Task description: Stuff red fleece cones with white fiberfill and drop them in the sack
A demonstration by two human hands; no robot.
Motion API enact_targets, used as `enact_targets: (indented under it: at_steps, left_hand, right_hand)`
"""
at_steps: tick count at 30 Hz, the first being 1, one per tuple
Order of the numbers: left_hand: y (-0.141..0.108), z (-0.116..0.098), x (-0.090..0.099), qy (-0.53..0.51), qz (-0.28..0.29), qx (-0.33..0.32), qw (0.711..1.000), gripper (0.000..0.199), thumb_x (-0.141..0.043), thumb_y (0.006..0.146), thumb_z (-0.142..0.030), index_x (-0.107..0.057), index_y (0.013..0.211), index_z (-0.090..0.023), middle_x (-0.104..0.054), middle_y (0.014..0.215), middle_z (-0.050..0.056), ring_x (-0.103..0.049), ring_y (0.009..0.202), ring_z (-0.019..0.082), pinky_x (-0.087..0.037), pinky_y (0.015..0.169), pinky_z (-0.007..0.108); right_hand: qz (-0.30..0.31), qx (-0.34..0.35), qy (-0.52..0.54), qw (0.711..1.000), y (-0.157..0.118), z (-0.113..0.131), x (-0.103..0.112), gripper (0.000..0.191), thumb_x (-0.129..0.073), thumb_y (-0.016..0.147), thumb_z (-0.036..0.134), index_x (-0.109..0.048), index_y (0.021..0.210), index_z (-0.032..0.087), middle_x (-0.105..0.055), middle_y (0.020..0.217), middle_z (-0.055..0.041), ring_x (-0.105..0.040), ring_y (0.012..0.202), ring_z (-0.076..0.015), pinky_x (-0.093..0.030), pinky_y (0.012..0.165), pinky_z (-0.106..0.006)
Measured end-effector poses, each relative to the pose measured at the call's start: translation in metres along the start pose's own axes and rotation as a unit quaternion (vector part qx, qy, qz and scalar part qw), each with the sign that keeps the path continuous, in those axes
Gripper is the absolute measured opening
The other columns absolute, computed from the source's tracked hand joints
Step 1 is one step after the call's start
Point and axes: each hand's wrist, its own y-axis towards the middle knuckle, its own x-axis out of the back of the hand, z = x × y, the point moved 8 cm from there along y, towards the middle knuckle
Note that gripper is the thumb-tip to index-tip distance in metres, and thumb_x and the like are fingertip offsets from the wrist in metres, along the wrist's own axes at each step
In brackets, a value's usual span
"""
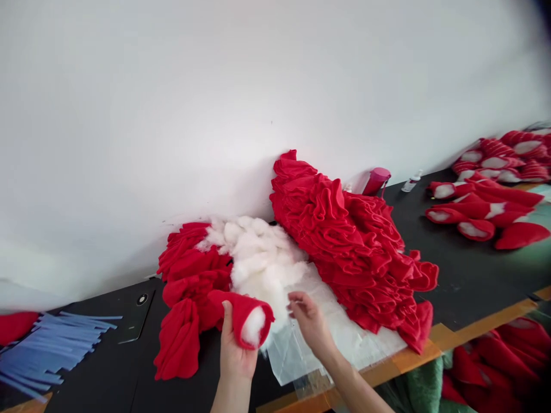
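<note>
My left hand (239, 350) is wrapped around a red fabric pouch (228, 304) shaped like a cone. Its round mouth faces right, and a wad of white stuffing (253, 327) shows inside. To the right of that mouth is my right hand (307, 321), loosely curled with its fingers a little apart; nothing plainly shows between them. Just beyond both hands lies a heap of white fibre stuffing (267, 258), partly on a clear plastic sheet (286, 355).
A tall pile of red fabric pieces (340, 241) stands right of the stuffing, a smaller pile (181, 338) left. Blue strips (47, 350) and a phone (136, 315) lie at left. Stuffed red pieces (477, 212), a small bottle (412, 181) and a red cup (376, 181) sit at right.
</note>
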Motion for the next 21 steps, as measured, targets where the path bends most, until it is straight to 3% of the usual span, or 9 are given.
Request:
enact_targets:
  at_steps: [2, 4, 5, 8, 10, 12, 15, 18, 21]
  left_hand:
    - [0.000, -0.007, 0.004, 0.012, -0.011, -0.009, 1.000, 0.017, -0.056, 0.090, -0.034, -0.069, 0.092, -0.022, -0.073, 0.088, 0.004, -0.068, 0.077, 0.021, -0.058, 0.071, 0.033]
    - [0.003, -0.007, -0.002, 0.041, 0.028, -0.012, 0.999, 0.020, -0.070, 0.080, -0.034, -0.069, 0.096, -0.023, -0.072, 0.095, 0.005, -0.068, 0.079, 0.023, -0.057, 0.070, 0.034]
    - [0.005, -0.003, -0.010, 0.066, 0.069, -0.007, 0.995, 0.028, -0.076, 0.074, -0.034, -0.068, 0.098, -0.023, -0.071, 0.099, 0.006, -0.068, 0.080, 0.023, -0.057, 0.069, 0.034]
    - [0.019, 0.021, -0.038, 0.176, 0.202, 0.030, 0.963, 0.050, -0.082, 0.067, -0.034, -0.064, 0.111, -0.019, -0.070, 0.096, 0.009, -0.067, 0.075, 0.024, -0.053, 0.065, 0.032]
    - [0.035, 0.039, -0.052, 0.266, 0.251, 0.051, 0.929, 0.056, -0.080, 0.070, -0.029, -0.059, 0.120, -0.016, -0.069, 0.087, 0.008, -0.065, 0.070, 0.022, -0.050, 0.063, 0.029]
    - [0.056, 0.052, -0.063, 0.335, 0.264, 0.055, 0.903, 0.050, -0.077, 0.071, -0.020, -0.060, 0.118, -0.015, -0.068, 0.080, 0.005, -0.063, 0.067, 0.019, -0.047, 0.063, 0.027]
    - [0.084, 0.069, -0.072, 0.373, 0.264, 0.059, 0.887, 0.035, -0.077, 0.067, -0.010, -0.068, 0.100, -0.014, -0.068, 0.078, 0.005, -0.062, 0.070, 0.020, -0.046, 0.064, 0.027]
    - [0.099, 0.081, -0.068, 0.369, 0.250, 0.066, 0.893, 0.035, -0.080, 0.065, -0.011, -0.067, 0.097, -0.017, -0.069, 0.082, 0.006, -0.063, 0.073, 0.020, -0.047, 0.068, 0.028]
    - [0.104, 0.084, -0.058, 0.345, 0.228, 0.074, 0.907, 0.038, -0.081, 0.065, -0.014, -0.065, 0.100, -0.017, -0.070, 0.085, 0.007, -0.065, 0.072, 0.021, -0.048, 0.068, 0.029]
  right_hand:
    - [-0.079, 0.024, -0.017, 0.996, 0.026, -0.009, 0.026, 0.042, -0.065, 0.071, 0.046, -0.063, 0.103, 0.019, -0.060, 0.106, -0.0115, -0.060, 0.093, -0.0260, -0.055, 0.063, -0.038]
    - [-0.086, 0.038, -0.026, 0.995, 0.052, -0.015, 0.034, 0.053, -0.072, 0.062, 0.041, -0.062, 0.110, 0.022, -0.049, 0.125, -0.0121, -0.051, 0.112, -0.0290, -0.055, 0.068, -0.037]
    - [-0.071, 0.039, -0.026, 0.996, 0.064, -0.017, 0.032, 0.052, -0.074, 0.059, 0.038, -0.064, 0.108, 0.022, -0.049, 0.125, -0.0111, -0.050, 0.113, -0.0289, -0.054, 0.068, -0.036]
    - [-0.005, 0.016, -0.008, 1.000, 0.086, -0.025, 0.013, 0.026, -0.071, 0.059, 0.034, -0.070, 0.080, 0.018, -0.062, 0.096, -0.0066, -0.062, 0.085, -0.0229, -0.054, 0.060, -0.032]
    - [0.012, -0.001, 0.008, 1.000, 0.090, -0.027, 0.005, 0.015, -0.067, 0.063, 0.033, -0.067, 0.064, 0.018, -0.061, 0.072, -0.0011, -0.059, 0.063, -0.0170, -0.052, 0.056, -0.031]
    - [0.017, -0.014, 0.024, 0.999, 0.088, -0.026, 0.003, 0.013, -0.067, 0.063, 0.030, -0.063, 0.058, 0.018, -0.057, 0.056, 0.0029, -0.054, 0.053, -0.0140, -0.050, 0.054, -0.029]
    - [0.019, -0.026, 0.057, 0.998, 0.084, -0.020, 0.009, 0.016, -0.070, 0.060, 0.029, -0.060, 0.054, 0.017, -0.057, 0.050, 0.0035, -0.052, 0.050, -0.0136, -0.047, 0.051, -0.027]
    - [-0.012, -0.030, 0.105, 0.994, 0.085, -0.006, 0.027, 0.025, -0.072, 0.060, 0.040, -0.061, 0.060, 0.018, -0.062, 0.055, 0.0011, -0.056, 0.052, -0.0157, -0.049, 0.052, -0.030]
    - [-0.070, -0.019, 0.154, 0.985, 0.086, 0.013, 0.061, 0.037, -0.070, 0.062, 0.054, -0.064, 0.071, 0.019, -0.068, 0.068, -0.0030, -0.063, 0.062, -0.0195, -0.054, 0.060, -0.034]
